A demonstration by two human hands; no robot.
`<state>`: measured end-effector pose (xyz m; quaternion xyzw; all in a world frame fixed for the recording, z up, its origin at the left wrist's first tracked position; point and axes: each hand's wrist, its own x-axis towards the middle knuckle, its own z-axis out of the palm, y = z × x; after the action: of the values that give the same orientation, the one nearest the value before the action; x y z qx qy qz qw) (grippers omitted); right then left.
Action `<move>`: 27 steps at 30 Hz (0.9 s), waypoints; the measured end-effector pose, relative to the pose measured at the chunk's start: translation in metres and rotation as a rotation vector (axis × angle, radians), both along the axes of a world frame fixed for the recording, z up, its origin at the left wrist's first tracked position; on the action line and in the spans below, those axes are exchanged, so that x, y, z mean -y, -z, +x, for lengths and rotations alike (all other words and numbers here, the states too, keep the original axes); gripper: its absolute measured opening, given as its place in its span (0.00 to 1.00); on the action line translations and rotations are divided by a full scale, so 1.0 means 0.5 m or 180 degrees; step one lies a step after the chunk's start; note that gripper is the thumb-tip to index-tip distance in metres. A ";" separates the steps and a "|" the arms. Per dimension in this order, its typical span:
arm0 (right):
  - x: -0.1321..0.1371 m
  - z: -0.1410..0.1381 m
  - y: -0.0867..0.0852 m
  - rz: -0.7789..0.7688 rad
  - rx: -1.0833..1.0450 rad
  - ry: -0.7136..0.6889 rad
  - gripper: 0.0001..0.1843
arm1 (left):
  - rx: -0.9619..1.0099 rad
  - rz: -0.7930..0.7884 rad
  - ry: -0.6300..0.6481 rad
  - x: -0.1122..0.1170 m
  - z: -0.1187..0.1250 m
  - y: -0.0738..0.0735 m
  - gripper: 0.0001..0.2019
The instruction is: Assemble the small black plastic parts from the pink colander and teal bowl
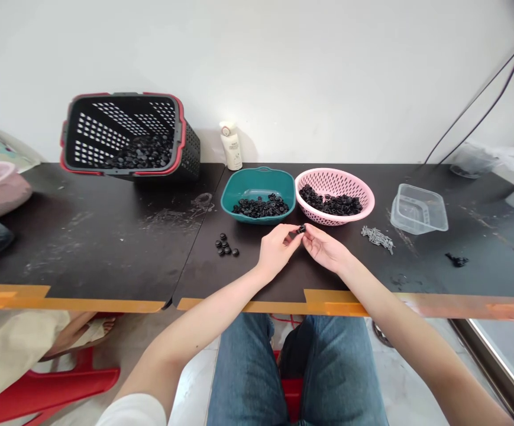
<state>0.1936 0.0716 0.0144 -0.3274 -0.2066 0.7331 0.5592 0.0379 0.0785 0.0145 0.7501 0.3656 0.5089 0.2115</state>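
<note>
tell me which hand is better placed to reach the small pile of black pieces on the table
Left, likely: the left hand is nearer the small pile, with only bare table between; the right hand would have to cross the left. Both pinch one small black part.

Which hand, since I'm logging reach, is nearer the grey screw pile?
Right. The right hand sits just left of the screw pile; the left hand is farther left. Both pinch one small black part.

Forearms bare to above elbow; left hand [277, 248], right hand [326, 248] bare. White short sleeve [132, 411] at left upper arm, bottom frame edge. Blue denim jeans [252, 378] on both thighs, mid-wash, faintly creased.
</note>
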 end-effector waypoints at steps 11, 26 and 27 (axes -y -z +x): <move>0.003 -0.010 0.000 0.0033 0.0303 0.0173 0.05 | -0.0212 -0.0083 -0.0003 -0.007 -0.005 -0.001 0.07; -0.003 -0.020 0.010 -0.0079 0.0191 0.0428 0.04 | -0.0403 -0.0036 -0.0245 -0.008 -0.003 -0.003 0.08; -0.003 -0.019 0.010 -0.0106 0.0168 0.0438 0.04 | -0.0396 -0.0046 -0.0244 -0.008 -0.003 -0.003 0.08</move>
<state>0.1841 0.0732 0.0095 -0.3693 -0.1861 0.6874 0.5971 0.0363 0.0825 0.0161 0.7642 0.4102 0.4663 0.1741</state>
